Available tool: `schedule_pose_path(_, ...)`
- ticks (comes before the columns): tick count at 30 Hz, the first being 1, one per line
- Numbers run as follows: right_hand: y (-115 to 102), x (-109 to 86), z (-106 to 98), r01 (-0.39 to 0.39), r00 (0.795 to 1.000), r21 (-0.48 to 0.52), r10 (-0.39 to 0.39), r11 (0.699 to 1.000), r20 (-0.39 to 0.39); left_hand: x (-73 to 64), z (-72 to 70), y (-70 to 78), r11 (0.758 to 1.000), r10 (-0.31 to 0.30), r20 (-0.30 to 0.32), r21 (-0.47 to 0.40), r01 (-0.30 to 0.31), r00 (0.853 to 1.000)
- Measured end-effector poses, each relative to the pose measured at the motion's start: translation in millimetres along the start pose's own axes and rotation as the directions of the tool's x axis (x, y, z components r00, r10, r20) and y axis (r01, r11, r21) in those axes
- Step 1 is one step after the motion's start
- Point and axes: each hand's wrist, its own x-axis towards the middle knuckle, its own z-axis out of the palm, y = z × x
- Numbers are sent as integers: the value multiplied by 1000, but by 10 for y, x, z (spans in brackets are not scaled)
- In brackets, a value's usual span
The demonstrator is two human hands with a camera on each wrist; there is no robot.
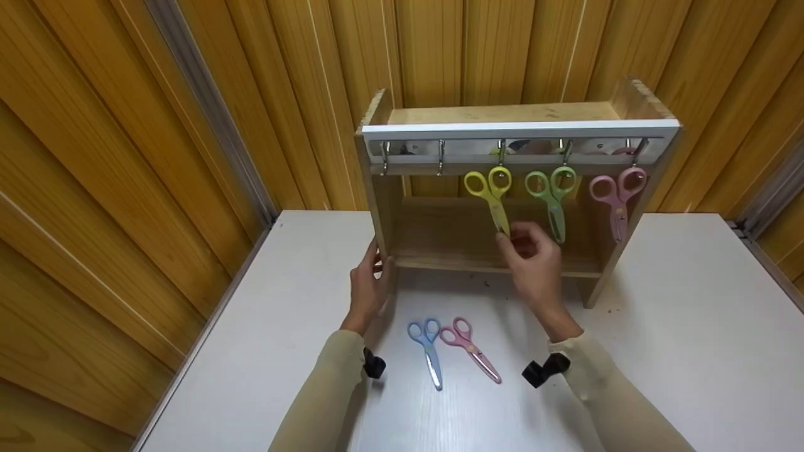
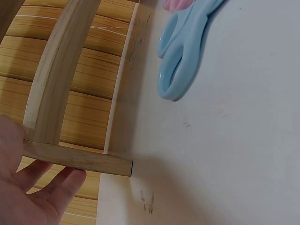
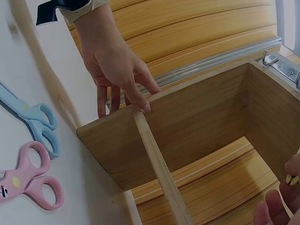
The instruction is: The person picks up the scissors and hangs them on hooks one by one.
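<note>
While the right hand [image 1: 537, 263] pinches yellow scissors [image 1: 495, 202], the rack [image 1: 502, 113] holds green scissors [image 1: 553, 198].

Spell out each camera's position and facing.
Head: worn on the head, facing forward and down at the wooden rack; left hand and right hand show.
Left wrist: worn there, facing the rack's side and blue scissors; left hand shows.
Right wrist: worn there, facing across the rack; both hands show.
Both wrist views share the blue scissors.

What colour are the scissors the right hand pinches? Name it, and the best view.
Yellow; the scissors in the right hand show best in the head view.
</note>
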Motion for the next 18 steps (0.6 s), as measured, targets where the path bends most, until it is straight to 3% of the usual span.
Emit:
schedule_pose_path(4, 105, 15, -16, -23, 999, -14, 24, 1000, 41, 0, 1, 7, 1000, -13, 8, -11, 13, 1000)
schedule_pose_path(8, 316, 27, -59, -76, 988, -57, 83, 995, 132, 2, -3, 11, 1000, -18, 9, -10, 18, 1000)
schedule_pose_path(12, 448, -21, -118, -103, 965, -146, 134, 984, 226, 0, -5, 15, 1000, -25, 7, -3, 25, 1000)
schedule_pose_path(18, 531, -213, -154, -59, 918, -294, 168, 954, 360, -5, 2, 10, 1000, -28, 10, -12, 28, 1000)
